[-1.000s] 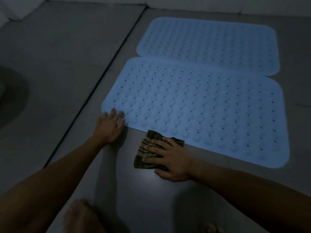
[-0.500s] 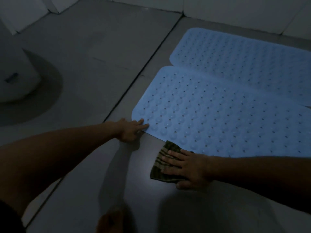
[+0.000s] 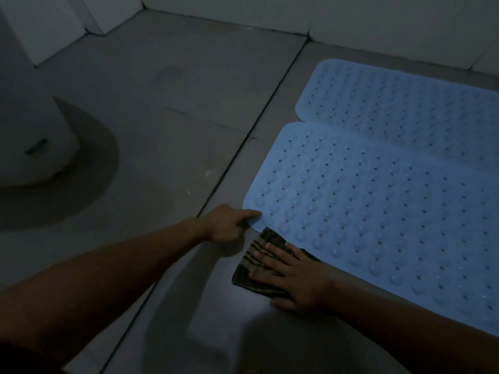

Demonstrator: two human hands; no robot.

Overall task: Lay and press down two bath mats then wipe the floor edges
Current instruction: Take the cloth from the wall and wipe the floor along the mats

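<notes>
Two light blue rubber bath mats with rows of bumps and small holes lie flat on the grey tiled floor (image 3: 189,117). The near bath mat (image 3: 378,225) is right beside both hands, just past the fingers. The far bath mat (image 3: 405,109) lies beyond it, and their long edges touch or slightly overlap.

The left hand (image 3: 225,224) reaches to the rounded near corner of the near mat. Its pointing finger is stretched out and the tip touches the mat's edge. The other fingers are curled under and hold nothing.

The right hand (image 3: 294,276) lies flat with straight, spread fingers on a folded cloth with dark green and tan stripes (image 3: 256,261). It presses the cloth onto the floor. The cloth sits just to the right of the left hand, and its far corner touches the edge of the near mat. Part of the cloth is hidden under the hand.

A dark line between floor tiles (image 3: 243,157) runs away from the left hand, along the left side of the mats. Far to the left of the left hand stands a big white rounded thing (image 3: 29,130) on the floor, with a dark shadow around it. Pale walls (image 3: 351,14) stand beyond the far mat. The room is dim.
</notes>
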